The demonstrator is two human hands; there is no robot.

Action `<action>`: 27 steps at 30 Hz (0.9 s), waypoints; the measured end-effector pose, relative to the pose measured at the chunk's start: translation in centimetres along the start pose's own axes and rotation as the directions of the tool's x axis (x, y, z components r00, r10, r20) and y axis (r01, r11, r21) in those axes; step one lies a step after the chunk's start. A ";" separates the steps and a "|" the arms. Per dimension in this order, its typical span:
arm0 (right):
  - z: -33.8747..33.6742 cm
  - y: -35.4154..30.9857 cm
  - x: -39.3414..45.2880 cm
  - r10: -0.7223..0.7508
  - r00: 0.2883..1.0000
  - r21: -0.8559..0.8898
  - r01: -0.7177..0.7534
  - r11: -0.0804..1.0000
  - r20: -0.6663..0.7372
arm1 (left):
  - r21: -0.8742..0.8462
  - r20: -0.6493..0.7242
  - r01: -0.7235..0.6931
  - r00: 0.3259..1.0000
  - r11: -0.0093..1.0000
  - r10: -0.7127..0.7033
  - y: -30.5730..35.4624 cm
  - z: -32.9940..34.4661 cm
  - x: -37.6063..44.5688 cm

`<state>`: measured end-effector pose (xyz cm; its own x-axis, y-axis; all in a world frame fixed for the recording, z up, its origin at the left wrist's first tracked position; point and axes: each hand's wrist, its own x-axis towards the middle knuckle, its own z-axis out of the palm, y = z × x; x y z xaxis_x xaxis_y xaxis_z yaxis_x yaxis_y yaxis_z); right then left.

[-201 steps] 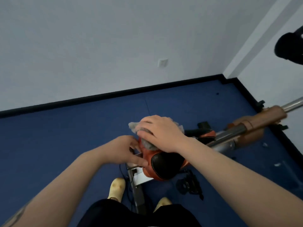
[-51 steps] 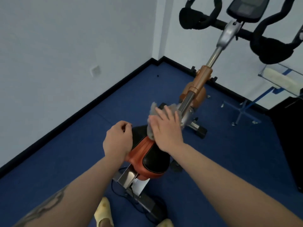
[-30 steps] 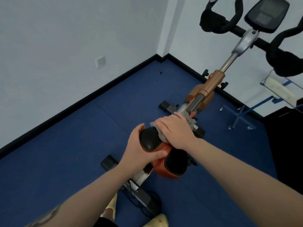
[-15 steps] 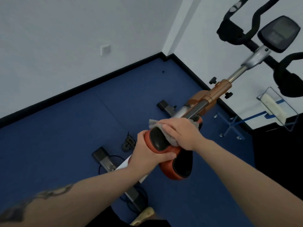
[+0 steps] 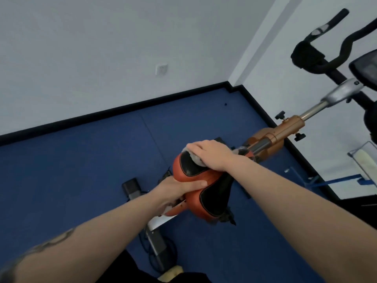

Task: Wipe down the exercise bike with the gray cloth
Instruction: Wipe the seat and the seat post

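Note:
The exercise bike's orange and black saddle (image 5: 206, 186) sits at the centre, with its orange frame (image 5: 285, 129) and silver post leading up to the black handlebars (image 5: 318, 56) at the right. My right hand (image 5: 210, 154) lies palm down on the saddle's front end and presses the gray cloth (image 5: 196, 160) onto it; only the cloth's edges show under the fingers. My left hand (image 5: 179, 186) grips the saddle's left side from below, thumb across the orange edge.
Blue floor runs to white walls with a black skirting; the corner (image 5: 232, 88) is behind the bike. A wall socket (image 5: 161, 68) sits on the left wall. The bike's base bar (image 5: 132, 187) and a cable lie below. A clear rack (image 5: 365, 166) stands at the right.
The view has swung left and moved closer. My right hand with the cloth has slid toward the saddle's front tip. My left hand has dropped lower along the saddle's side, still gripping.

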<state>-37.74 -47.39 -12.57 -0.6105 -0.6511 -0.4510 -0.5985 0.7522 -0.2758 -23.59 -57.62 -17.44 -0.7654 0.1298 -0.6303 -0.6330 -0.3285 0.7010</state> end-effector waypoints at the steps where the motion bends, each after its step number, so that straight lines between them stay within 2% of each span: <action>1: 0.5 -0.9 -0.2 -0.045 0.998 0.043 0.047 0.998 -0.045 | 0.024 -0.007 -0.016 1.000 1.000 0.016 -0.1 0.1 -0.1; 3: 1.4 -2.0 -0.6 -0.185 0.977 0.039 0.190 0.981 -0.104 | 0.047 -0.035 -0.052 0.998 0.998 0.054 -0.6 0.4 -0.1; 5: 1.0 -1.9 -0.6 -0.267 0.961 0.051 0.271 0.961 -0.077 | 0.084 -0.106 -0.074 0.991 0.994 0.083 -1.1 1.0 -0.2; 6: 0.4 -1.6 -0.3 -0.246 0.968 0.138 0.250 0.958 -0.048 | 0.095 -0.133 -0.086 0.986 0.992 0.098 -1.2 1.2 -0.2; 8: -0.6 -1.0 0.5 -0.106 0.993 0.299 0.085 0.950 0.055 | 0.073 -0.178 -0.117 0.976 0.990 0.129 -1.2 1.4 -0.4; 9: -0.8 -0.9 0.8 -0.061 0.993 0.293 0.030 0.956 0.098 | 0.062 -0.209 -0.153 0.964 0.986 0.163 -1.2 1.5 -0.5; 10: -0.7 -1.3 0.9 -0.065 0.992 0.227 0.040 0.973 0.104 | 0.074 -0.250 -0.203 0.944 0.976 0.215 -1.3 1.6 -0.4; 13: 1.0 -2.8 0.7 -0.264 0.964 -0.026 0.264 0.964 0.001 | 0.189 -0.354 -0.304 0.866 0.934 0.353 -1.2 2.2 -0.5; 15: 0.9 -3.1 0.7 -0.311 0.950 -0.011 0.311 0.950 -0.012 | 0.214 -0.357 -0.322 0.853 0.922 0.381 -1.1 2.5 -0.4; 17: 0.0 -2.8 0.9 -0.192 0.981 0.193 0.183 0.964 0.025 | 0.243 -0.352 -0.255 0.876 0.936 0.330 -1.0 2.2 -0.4; 19: -0.2 -2.6 1.6 -0.103 0.994 0.242 0.093 0.966 0.030 | 0.271 -0.320 -0.223 0.897 0.936 0.306 -0.7 1.4 -0.6; 20: 0.1 -2.8 1.7 -0.109 0.994 0.164 0.104 0.981 0.018 | 0.285 -0.299 -0.234 0.900 0.930 0.318 -0.6 1.1 -0.5; 22: 1.6 -3.4 1.1 -0.239 0.966 -0.060 0.234 0.970 -0.096 | 0.346 -0.227 -0.307 0.890 0.887 0.397 -0.2 0.3 -0.2; 23: 2.2 -3.3 0.6 -0.310 0.940 -0.071 0.302 0.951 -0.140 | 0.384 -0.199 -0.340 0.878 0.859 0.436 0.0 -0.1 -0.1; 24: 1.9 -2.7 0.1 -0.325 0.934 -0.002 0.328 0.945 -0.146 | 0.411 -0.196 -0.330 0.879 0.850 0.436 0.2 -0.4 -0.2; 25: 1.1 -1.7 -0.2 -0.295 0.945 0.072 0.307 0.949 -0.138 | 0.418 -0.209 -0.296 0.889 0.859 0.408 0.4 -0.7 -0.2; 27: -0.1 1.1 -0.3 -0.098 0.992 0.069 0.103 0.992 -0.073 | 0.476 -0.200 -0.266 0.895 0.838 0.398 0.9 -1.2 -0.2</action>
<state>-38.26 -46.36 -12.66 -0.5852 -0.7274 -0.3585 -0.6212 0.6862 -0.3784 -23.89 -59.04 -17.09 -0.9139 -0.2019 -0.3522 -0.3821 0.1349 0.9142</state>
